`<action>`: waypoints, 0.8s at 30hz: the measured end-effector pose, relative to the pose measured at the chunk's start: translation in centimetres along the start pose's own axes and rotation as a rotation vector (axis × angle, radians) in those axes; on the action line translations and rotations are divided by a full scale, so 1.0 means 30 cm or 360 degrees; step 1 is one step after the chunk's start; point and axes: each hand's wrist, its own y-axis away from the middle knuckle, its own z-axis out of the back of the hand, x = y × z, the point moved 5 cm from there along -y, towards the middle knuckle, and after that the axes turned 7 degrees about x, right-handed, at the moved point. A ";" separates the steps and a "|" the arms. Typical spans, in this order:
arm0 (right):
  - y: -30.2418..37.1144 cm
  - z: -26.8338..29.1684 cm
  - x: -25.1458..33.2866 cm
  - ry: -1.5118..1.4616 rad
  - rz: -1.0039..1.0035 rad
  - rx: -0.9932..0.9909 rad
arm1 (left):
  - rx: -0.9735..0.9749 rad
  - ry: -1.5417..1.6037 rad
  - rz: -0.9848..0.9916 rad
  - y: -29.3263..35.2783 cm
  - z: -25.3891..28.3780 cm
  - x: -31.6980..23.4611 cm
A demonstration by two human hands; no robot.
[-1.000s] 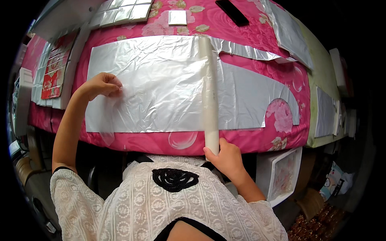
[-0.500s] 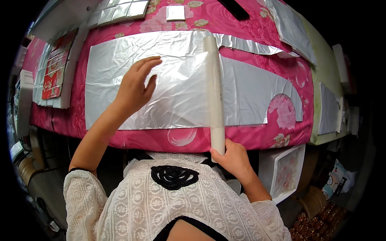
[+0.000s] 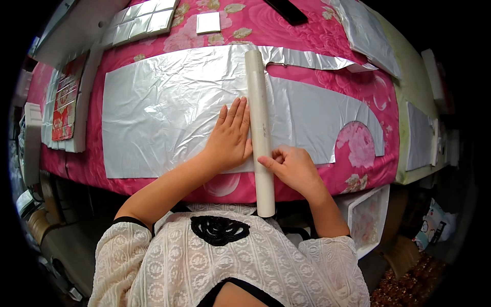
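Observation:
A long off-white roll [image 3: 260, 112] lies crosswise on a wide silver foil-like sheet [image 3: 153, 117]. Its near end sticks out past the table's front edge. My left hand [image 3: 230, 133] rests flat on the sheet with fingers stretched out, its edge close against the roll's left side. On the right side of the roll, my right hand [image 3: 294, 166] has its fingers curled and its thumb on the roll, nearer the front edge. The sheet narrows to the right, with a rounded cut-out near its right end and a thin strip along its far side.
Pink floral cloth [image 3: 317, 38] covers the table. Silver square packets [image 3: 148, 20] and one loose white square [image 3: 208, 23] lie at the back, near a black object [image 3: 286, 11]. A red printed package [image 3: 69, 97] sits left. A white bin [image 3: 365, 220] stands below the right edge.
My left hand has come down from above the sheet and moved right to the roll. The roll has shifted slightly left and nearer me. My right hand has slid up from its near end.

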 end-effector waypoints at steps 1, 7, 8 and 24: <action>-0.080 0.025 -0.011 -0.0135 0.0069 -0.0029 | 0.0000 -0.0005 -0.0005 -0.004 0.000 -0.003; -0.487 0.178 0.007 -0.1262 0.0111 0.0105 | 0.0032 -0.0043 -0.0016 -0.010 -0.001 -0.008; -0.508 0.195 0.030 -0.1501 0.0123 0.0092 | 0.0035 -0.0049 -0.0005 -0.007 0.001 -0.007; -0.410 1.027 -0.463 -0.2751 0.0888 -0.1405 | 0.0080 -0.0017 0.0032 -0.009 0.004 -0.011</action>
